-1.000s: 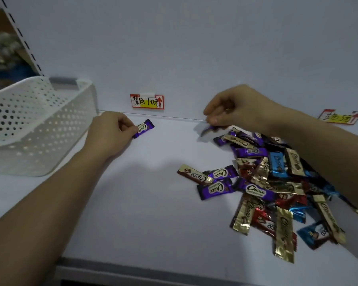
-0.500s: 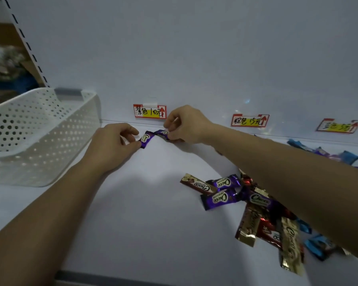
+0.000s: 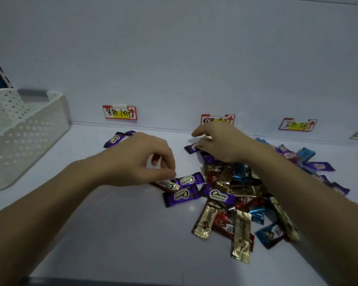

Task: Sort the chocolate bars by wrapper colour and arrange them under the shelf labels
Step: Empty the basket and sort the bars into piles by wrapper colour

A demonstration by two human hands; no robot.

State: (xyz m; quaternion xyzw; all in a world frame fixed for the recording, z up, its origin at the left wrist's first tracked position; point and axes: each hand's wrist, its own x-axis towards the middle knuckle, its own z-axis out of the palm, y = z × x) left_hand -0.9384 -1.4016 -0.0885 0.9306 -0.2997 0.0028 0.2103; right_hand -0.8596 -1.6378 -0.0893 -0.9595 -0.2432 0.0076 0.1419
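- Head view is showing my left hand point(image 3: 141, 159) hovering at the near-left edge of the mixed pile point(image 3: 232, 195). Thumb and forefinger are curling together right over the end of a brown-and-gold bar point(image 3: 167, 185) — whether they are actually nipping it, I cannot tell.
- My right hand point(image 3: 221, 141) is pinching a gold-wrapped bar point(image 3: 203, 142) between thumb and curled fingers, just below the brown label point(image 3: 217, 120) at the back of the shelf.
- Two purple bars point(image 3: 117, 138) are lying under the purple label point(image 3: 120, 112). Most of the rest are sitting unsorted in the heap, with a few blue bars point(image 3: 307, 153) near the blue label point(image 3: 298, 124).
- I am judging these bars as feather-light, with slick, crinkly foil — likely sliding rather than lifting under a flat press, so I am favouring the crimped end seams.
- Room is looking generous: bare shelf point(image 3: 112, 234) is lying open to the front and left. The white basket point(image 3: 25, 129) is sitting well apart at the far left, and the back wall point(image 3: 174, 58) is limiting reach behind the labels.
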